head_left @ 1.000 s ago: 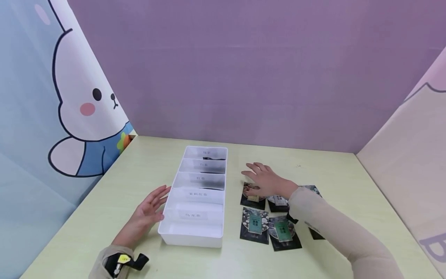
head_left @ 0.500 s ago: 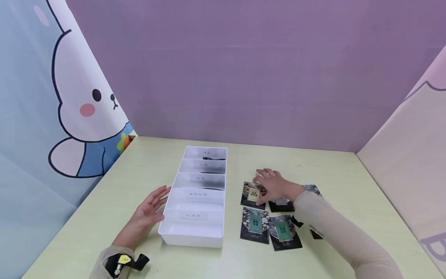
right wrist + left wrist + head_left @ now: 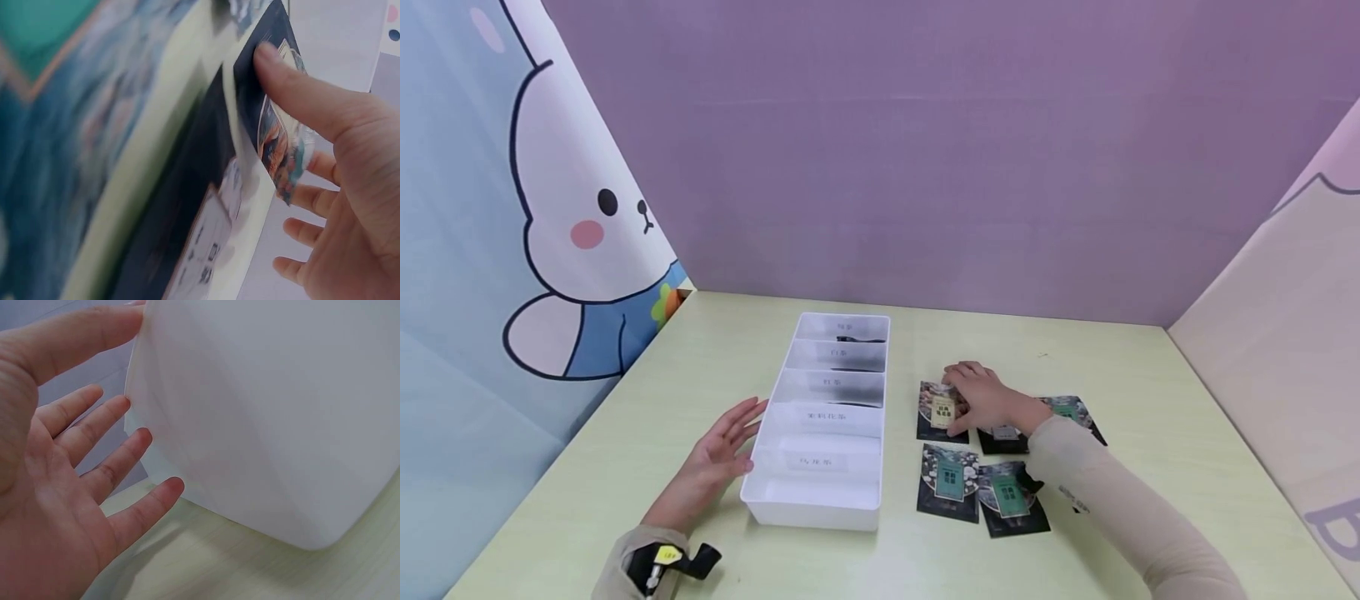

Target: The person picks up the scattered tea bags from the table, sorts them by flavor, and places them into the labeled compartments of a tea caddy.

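My left hand [image 3: 717, 454] rests at the left wall of a white divided box [image 3: 812, 515], fingers spread. In the left wrist view its thumb and fingertips meet the box's edge. My right hand [image 3: 983, 402] pinches a dark tea sachet [image 3: 934, 425] with a cream label. In the right wrist view the thumb [image 3: 294, 81] presses on the sachet's face, and fingers lie behind its edge. Under the hand is a sachet with a grey label [image 3: 1004, 442], partly covered. Nearer the front lie two green-labelled sachets, a left one [image 3: 947, 500] and a right one [image 3: 1011, 521].
Another sachet [image 3: 1075, 408] lies right of the right hand, partly behind the sleeve. The box has labelled compartments, and dark sachet edges show in the three far ones. A purple backdrop [image 3: 925, 167] stands behind the pale table [image 3: 1112, 358].
My right hand first moved right, back over the cream-labelled sachet, then took hold of it; the sachet shifted slightly away from me. The left hand stayed at the box.
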Available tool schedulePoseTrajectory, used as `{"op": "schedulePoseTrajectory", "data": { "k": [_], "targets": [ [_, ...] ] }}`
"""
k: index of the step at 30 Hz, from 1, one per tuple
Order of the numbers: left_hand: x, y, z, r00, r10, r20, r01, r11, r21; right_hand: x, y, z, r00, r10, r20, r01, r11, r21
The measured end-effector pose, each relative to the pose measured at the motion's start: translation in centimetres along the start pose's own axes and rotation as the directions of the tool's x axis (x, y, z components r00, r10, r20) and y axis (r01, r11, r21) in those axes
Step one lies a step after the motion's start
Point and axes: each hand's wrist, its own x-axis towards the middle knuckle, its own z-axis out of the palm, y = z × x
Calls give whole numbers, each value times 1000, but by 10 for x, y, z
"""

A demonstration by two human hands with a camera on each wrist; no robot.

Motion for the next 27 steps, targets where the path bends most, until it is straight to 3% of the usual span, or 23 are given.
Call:
{"op": "schedulePoseTrajectory", "data": {
  "k": [7, 16, 23, 27],
  "targets": [
    [1, 2, 2, 1000, -19, -9, 19, 1000, 12, 7, -2, 1, 999, -14, -38, 16, 999, 48],
    [2, 2, 3, 1000, 9, 2, -9, 1000, -5, 6, -2, -6, 999, -4, -46, 12, 987, 161],
    [1, 1, 1, 1000, -5, -6, 5, 1000, 5, 5, 0, -10, 985, -106, -138, 130, 975, 181],
    [-1, 1, 0, 1000, -6, -5, 7, 1000, 10, 5, 3, -8, 974, -128, -185, 159, 973, 168]
  ]
}}
